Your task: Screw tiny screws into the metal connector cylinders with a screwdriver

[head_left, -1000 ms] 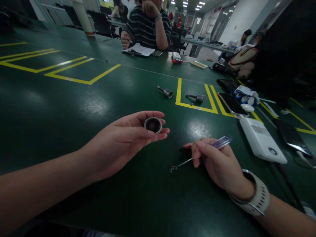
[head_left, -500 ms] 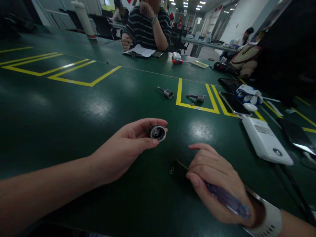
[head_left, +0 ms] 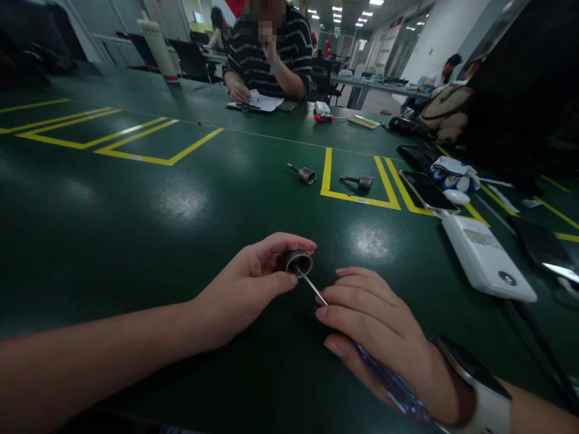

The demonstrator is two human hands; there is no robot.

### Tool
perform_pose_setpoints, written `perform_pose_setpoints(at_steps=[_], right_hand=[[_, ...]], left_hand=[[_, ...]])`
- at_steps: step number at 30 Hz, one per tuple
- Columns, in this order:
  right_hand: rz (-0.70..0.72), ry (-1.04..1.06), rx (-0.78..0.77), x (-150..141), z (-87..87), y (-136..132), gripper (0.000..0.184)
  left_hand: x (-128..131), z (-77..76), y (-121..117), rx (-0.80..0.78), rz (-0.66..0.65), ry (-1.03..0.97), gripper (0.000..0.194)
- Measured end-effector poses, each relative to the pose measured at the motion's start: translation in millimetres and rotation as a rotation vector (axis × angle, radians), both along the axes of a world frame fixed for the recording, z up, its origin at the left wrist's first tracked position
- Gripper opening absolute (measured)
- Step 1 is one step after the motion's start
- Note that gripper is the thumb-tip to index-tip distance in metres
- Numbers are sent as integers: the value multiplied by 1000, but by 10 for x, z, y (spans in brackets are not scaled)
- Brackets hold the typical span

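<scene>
My left hand [head_left: 253, 283] pinches a small round metal cup-shaped part [head_left: 298, 263] between thumb and fingers, just above the green table [head_left: 136, 205]. My right hand [head_left: 375, 328] is closed round a thin screwdriver [head_left: 312, 288] with a clear bluish handle [head_left: 389, 386]. The shaft's tip reaches into the open mouth of the metal part. A pale watch sits on my right wrist. Small dark bits lie on the table under the shaft, mostly hidden by my fingers.
Two similar metal parts with stems [head_left: 305, 173] [head_left: 362, 181] lie farther back by a yellow-lined box. A white device [head_left: 484, 256], phones [head_left: 425, 190] and a glove [head_left: 452, 169] lie to the right. A person in a striped top [head_left: 266, 54] sits across the table with papers.
My right hand turned the screwdriver and brought its tip up from the table into the metal part. My left hand drew the part nearer and lower.
</scene>
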State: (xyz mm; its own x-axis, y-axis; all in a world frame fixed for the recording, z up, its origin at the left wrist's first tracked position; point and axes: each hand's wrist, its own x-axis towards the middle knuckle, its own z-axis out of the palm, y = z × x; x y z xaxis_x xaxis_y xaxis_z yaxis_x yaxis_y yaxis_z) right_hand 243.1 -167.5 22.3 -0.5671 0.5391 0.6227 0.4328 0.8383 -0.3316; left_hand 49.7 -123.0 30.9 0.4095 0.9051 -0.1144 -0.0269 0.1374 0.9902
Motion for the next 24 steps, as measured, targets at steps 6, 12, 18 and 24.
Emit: perform_pose_setpoints(at_steps=[6,12,18,24], right_hand=[[-30,-52,-11,-43,8,-22,13],[-6,-123,-36,-75,5,-33,13],[7,-108,-15,-90,7,-46,13],[-21,-94,-40,-103,-8,-74,12]], left_hand=[[10,-28,-9,39,-2,7,28],[64,-48,-14,90,43,14,20],[97,-66,6,94,68,18,15],[95,-58,11,103,74,34,16]])
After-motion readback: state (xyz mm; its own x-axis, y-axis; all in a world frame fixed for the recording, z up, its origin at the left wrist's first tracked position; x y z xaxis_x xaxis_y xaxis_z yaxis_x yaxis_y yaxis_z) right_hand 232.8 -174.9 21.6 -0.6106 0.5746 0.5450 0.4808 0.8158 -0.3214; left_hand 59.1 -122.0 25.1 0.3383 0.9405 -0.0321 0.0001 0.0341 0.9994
